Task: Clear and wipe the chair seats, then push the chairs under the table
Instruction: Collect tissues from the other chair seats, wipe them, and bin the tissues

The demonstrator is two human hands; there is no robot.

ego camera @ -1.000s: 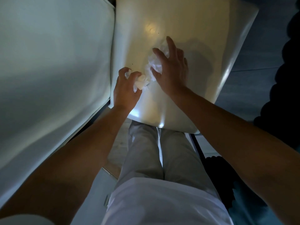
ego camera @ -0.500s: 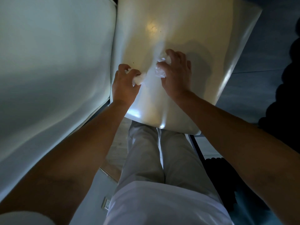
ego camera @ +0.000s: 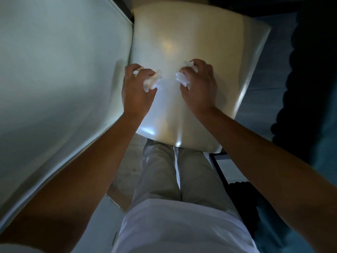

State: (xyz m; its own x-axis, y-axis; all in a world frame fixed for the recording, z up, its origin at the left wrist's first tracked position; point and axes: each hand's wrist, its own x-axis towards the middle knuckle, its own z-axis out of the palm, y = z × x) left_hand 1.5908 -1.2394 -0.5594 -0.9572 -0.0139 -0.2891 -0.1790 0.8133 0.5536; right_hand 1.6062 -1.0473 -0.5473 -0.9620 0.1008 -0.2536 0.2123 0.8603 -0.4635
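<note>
Both hands are over the cream seat point(ego camera: 191, 33) of a chair, each closed around its own wad of white tissue. The left hand point(ego camera: 135, 90) has its fingers curled over a crumpled tissue point(ego camera: 152, 82) that sticks out toward the seat's middle; the right hand point(ego camera: 199, 86) grips a second wad point(ego camera: 183, 79) the same way, fingers bent over it. The two wads lie near each other but apart, with a strip of bare glossy seat between them. Whether either tissue is pressed onto the seat or held just above it cannot be told. A second pale seat point(ego camera: 54, 70) lies just beside the first, on the left, its edge next to the left hand. Below the seat's near edge are the person's grey trousers point(ego camera: 164, 170) and white shirt point(ego camera: 178, 229). A dark rug point(ego camera: 310, 88) lies on the floor at right.
</note>
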